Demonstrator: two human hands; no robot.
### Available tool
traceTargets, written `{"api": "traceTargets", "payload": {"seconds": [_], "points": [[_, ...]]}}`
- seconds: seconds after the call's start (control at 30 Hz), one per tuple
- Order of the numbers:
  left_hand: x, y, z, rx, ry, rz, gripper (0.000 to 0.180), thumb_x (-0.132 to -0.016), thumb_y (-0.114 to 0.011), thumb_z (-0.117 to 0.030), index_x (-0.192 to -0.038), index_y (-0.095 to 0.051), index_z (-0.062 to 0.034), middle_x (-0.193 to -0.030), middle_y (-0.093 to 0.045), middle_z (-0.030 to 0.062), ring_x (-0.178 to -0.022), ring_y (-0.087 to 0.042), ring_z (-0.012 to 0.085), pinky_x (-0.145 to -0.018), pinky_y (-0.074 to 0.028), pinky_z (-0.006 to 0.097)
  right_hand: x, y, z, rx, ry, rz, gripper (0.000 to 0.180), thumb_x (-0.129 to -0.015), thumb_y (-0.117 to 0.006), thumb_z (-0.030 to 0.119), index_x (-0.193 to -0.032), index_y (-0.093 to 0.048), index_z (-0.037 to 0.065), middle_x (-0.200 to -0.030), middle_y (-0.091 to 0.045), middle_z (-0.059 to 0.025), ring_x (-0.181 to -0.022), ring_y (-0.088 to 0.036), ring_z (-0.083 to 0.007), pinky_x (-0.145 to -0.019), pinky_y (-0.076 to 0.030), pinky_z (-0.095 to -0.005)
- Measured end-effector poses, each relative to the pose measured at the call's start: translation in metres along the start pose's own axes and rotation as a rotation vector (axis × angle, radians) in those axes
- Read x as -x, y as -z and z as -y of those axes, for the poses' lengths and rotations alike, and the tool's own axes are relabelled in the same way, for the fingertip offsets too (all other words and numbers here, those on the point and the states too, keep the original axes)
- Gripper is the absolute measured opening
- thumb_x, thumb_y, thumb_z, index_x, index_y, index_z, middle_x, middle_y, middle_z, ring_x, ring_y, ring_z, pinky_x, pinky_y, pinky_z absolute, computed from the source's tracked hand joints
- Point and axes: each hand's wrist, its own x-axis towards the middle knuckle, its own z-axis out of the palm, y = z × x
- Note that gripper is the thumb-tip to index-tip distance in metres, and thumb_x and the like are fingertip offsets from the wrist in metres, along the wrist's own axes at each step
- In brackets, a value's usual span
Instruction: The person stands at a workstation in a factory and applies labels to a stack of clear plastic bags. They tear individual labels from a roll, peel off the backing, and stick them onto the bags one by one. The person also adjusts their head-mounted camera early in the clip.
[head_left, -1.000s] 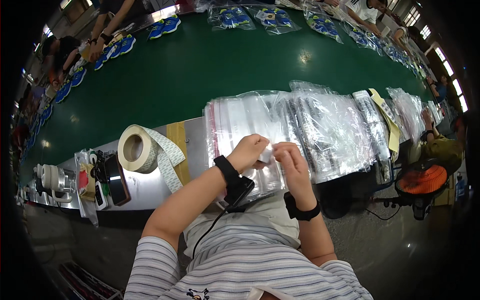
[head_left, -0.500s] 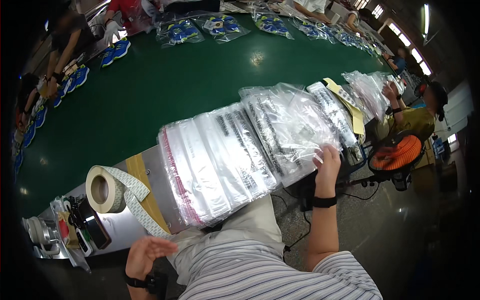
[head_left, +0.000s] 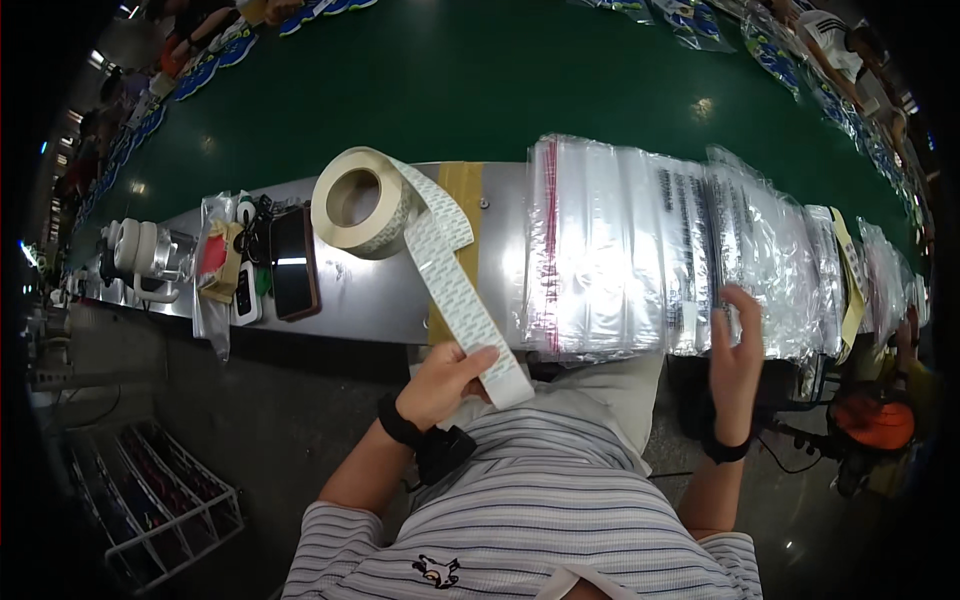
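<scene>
My left hand is closed, pinching the loose end of a printed white label strip between thumb and fingers in front of my body. The strip runs back to a large label roll lying on the metal ledge. My right hand hovers at the front edge of the clear plastic bags, fingers apart and slightly blurred, with nothing visible in it. Nearest to it are a stack of flat bags with a red edge and a second pile of printed clear bags.
Brown tape crosses the ledge. At left lie a phone, a white power strip, a small bagged item and white headphones. Beyond is a green conveyor belt with blue shoes and people. An orange fan stands right.
My left hand has risen from my lap and taken hold of the label strip's end. My right hand has come away from the printed bags, and the view has swung left.
</scene>
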Motion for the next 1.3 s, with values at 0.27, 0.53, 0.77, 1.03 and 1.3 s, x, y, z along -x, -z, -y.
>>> {"api": "traceTargets", "payload": {"seconds": [0.27, 0.53, 0.77, 1.03, 1.3], "points": [[-0.014, -0.041, -0.031, -0.292, -0.289, -0.149, 0.021, -0.089, -0.066, -0.022, -0.089, -0.061, -0.0014, -0.076, -0.063, 0.0026, -0.058, -0.054, 0.0059, -0.052, -0.044, 0.02, 0.013, -0.078, 0.098, -0.96, -0.284, 0.715, 0.015, -0.092, -0.059, 0.011, -0.102, -0.06, 0.0, -0.084, -0.064, -0.0054, -0.071, -0.057, -0.0098, -0.064, -0.047, -0.0244], [0.014, -0.046, -0.03, -0.834, -0.806, -0.277, 0.024, -0.077, -0.075, -0.006, -0.096, -0.06, 0.0, -0.091, -0.06, 0.0094, -0.076, -0.06, 0.015, -0.067, -0.051, 0.025, 0.012, -0.094, 0.104, -0.991, -0.025, 0.576, 0.011, -0.089, -0.064, 0.011, -0.09, -0.063, 0.0, -0.077, -0.062, -0.0037, -0.069, -0.057, -0.0089, -0.062, -0.047, -0.0249], [-0.014, -0.037, -0.037, -0.507, -0.442, -0.368, 0.005, -0.091, -0.055, -0.003, -0.089, -0.058, 0.0, -0.085, -0.058, 0.0018, -0.073, -0.049, 0.0066, -0.064, -0.041, 0.02, 0.003, -0.091, 0.108, -0.812, 0.1, 0.376, 0.019, -0.082, -0.065, 0.02, -0.08, -0.059, 0.003, -0.077, -0.06, -0.0136, -0.072, -0.06, -0.0325, -0.065, -0.046, -0.0397], [-0.031, -0.043, -0.06, -1.024, -0.777, 0.059, 0.024, -0.088, -0.054, -0.009, -0.107, -0.061, 0.0039, -0.11, -0.063, 0.0192, -0.102, -0.06, 0.0305, -0.092, -0.045, 0.038, -0.019, -0.1, 0.079, 0.007, 0.045, 0.064, 0.038, -0.08, -0.067, 0.04, -0.087, -0.062, 0.003, -0.091, -0.058, -0.0132, -0.087, -0.058, -0.0289, -0.068, -0.05, -0.0413], [-0.056, -0.05, -0.031, -1.64, -0.783, 0.196, 0.053, -0.086, -0.064, -0.033, -0.126, -0.053, -0.0002, -0.133, -0.053, 0.0158, -0.129, -0.045, 0.0313, -0.104, -0.033, 0.049, -0.028, -0.108, 0.052, 0.432, 0.044, 0.143, 0.01, -0.079, -0.064, 0.014, -0.081, -0.058, 0.007, -0.079, -0.058, -0.0096, -0.076, -0.06, -0.0263, -0.063, -0.047, -0.0395]]}}
